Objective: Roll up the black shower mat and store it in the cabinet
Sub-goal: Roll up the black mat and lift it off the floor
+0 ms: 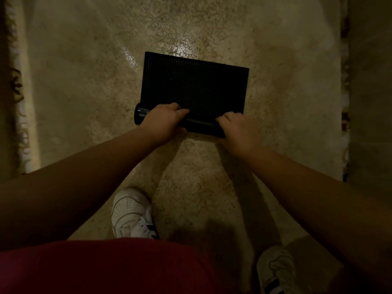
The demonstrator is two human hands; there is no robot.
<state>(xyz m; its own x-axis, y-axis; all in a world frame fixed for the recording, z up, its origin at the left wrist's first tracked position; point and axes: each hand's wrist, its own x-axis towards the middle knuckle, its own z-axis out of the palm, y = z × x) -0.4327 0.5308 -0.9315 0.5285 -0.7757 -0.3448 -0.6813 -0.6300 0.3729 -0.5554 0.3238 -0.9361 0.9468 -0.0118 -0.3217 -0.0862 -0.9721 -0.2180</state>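
Note:
The black shower mat (194, 83) lies on a speckled stone floor, its far part flat and textured. Its near edge is curled into a tight roll that runs from the left end (139, 116) across to the right. My left hand (164, 122) presses on the roll's left part, fingers curled over it. My right hand (236, 128) grips the roll's right end the same way. Both arms reach forward from the bottom of the view. No cabinet is in sight.
The beige stone floor (84, 81) is dim, with a bright glare just beyond the mat. My white shoes (131, 213) stand below the hands. A patterned rug edge (19, 92) runs along the left, and a darker strip (369, 102) borders the right.

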